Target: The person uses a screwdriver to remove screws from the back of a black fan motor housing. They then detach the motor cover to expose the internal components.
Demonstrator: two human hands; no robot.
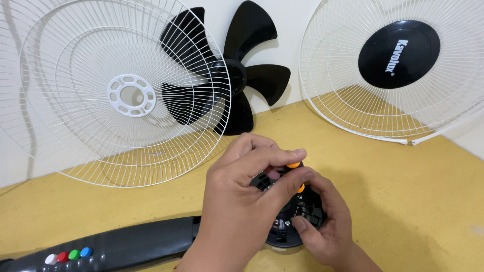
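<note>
Both hands, the left hand [242, 201] and the right hand [322, 221], were clamped together on the black motor housing [307, 209] lying on the yellow bench [403, 201], hiding most of it. Behind leaned a rear grille [116, 95], black blade [237, 70] and front grille [393, 70].

Both hands, left hand [242, 201] and right hand [322, 221], grip the black fan motor [297, 211] at lower centre; white grilles [121, 95] lean against the wall at the frame's top.

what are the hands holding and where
Both hands grip the black fan motor housing: left hand over its top by the orange knob, right hand around its side.
</note>
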